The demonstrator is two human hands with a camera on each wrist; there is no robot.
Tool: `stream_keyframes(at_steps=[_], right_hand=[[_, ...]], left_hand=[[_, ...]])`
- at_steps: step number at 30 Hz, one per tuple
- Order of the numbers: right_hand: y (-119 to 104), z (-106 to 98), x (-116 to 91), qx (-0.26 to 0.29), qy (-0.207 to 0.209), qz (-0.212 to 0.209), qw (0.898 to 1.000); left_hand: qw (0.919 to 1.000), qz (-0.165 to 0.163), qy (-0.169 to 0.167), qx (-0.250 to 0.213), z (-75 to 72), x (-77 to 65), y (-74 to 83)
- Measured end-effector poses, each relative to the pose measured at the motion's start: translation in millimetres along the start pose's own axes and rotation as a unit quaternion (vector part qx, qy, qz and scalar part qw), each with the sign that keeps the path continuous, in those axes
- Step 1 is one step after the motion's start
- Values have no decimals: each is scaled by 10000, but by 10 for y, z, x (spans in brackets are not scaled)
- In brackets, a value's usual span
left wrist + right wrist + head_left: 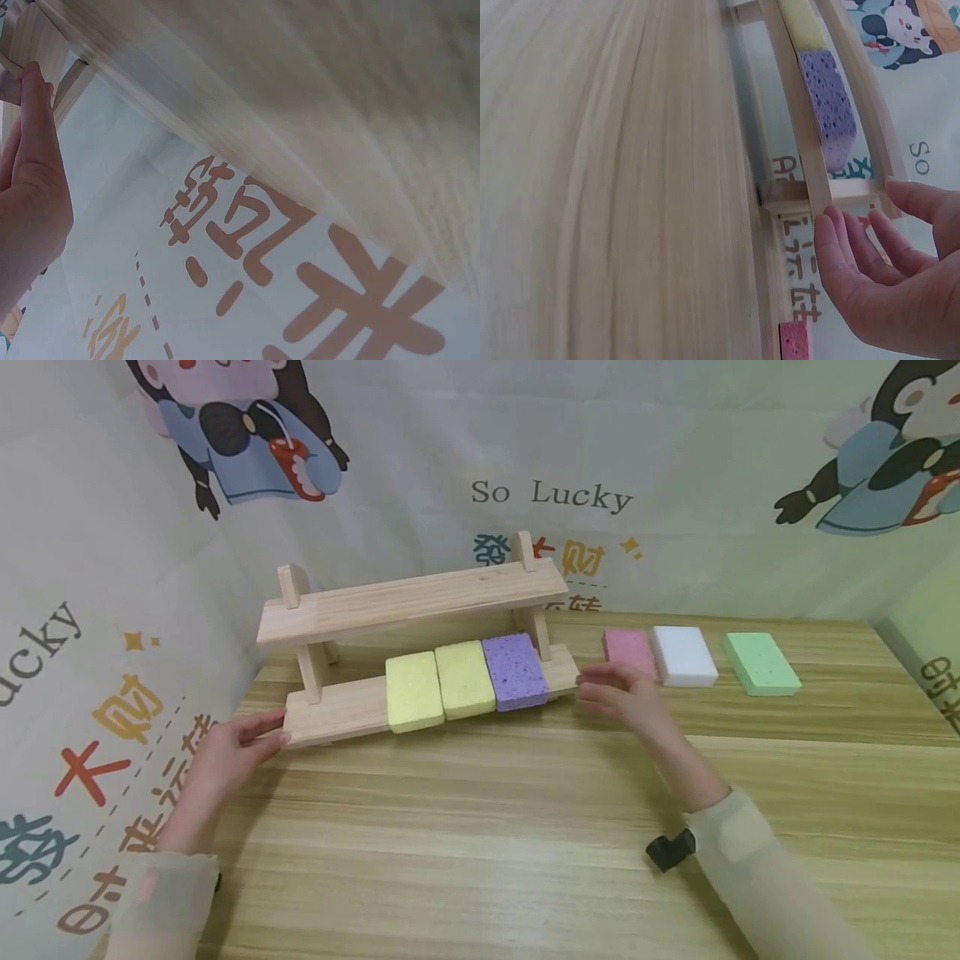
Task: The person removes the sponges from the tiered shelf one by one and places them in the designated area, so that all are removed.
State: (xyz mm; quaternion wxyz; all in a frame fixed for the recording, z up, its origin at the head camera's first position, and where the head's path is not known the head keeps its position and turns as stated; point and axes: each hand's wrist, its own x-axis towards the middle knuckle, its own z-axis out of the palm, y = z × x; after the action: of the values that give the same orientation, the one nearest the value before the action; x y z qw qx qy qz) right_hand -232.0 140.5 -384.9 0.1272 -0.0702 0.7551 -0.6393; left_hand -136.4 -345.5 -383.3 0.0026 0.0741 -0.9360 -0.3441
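A two-tier wooden shelf stands at the back left of the table, slightly askew. On its lower board, two yellow sponges and a purple sponge sit side by side. My left hand touches the left end of that board with extended fingers, which the left wrist view shows nearly straight. At the opposite end, the fingertips of my right hand are right at the board's edge. In the right wrist view, the right hand has loosely bent, spread fingers, and its palm holds nothing.
To the right of the shelf lie a pink sponge, a white sponge block and a green sponge in a row. The wooden table extends in front. A printed cloth hangs behind and along the sides.
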Motion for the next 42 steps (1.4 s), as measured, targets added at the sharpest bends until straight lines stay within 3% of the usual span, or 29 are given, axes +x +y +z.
stream_keyframes(at_steps=[10, 26, 42], right_hand=[[-15, 219, 89, 169, -155, 7, 9997], [-36, 454, 166, 321, 71, 85, 9994], [-34, 512, 175, 653, 354, 236, 9970]], left_hand=[[10000, -68, -41, -7, 1, -1, 20], [9999, -120, -52, 11, 11, 7, -5], [9997, -213, -69, 28, 9, 9, -16]])
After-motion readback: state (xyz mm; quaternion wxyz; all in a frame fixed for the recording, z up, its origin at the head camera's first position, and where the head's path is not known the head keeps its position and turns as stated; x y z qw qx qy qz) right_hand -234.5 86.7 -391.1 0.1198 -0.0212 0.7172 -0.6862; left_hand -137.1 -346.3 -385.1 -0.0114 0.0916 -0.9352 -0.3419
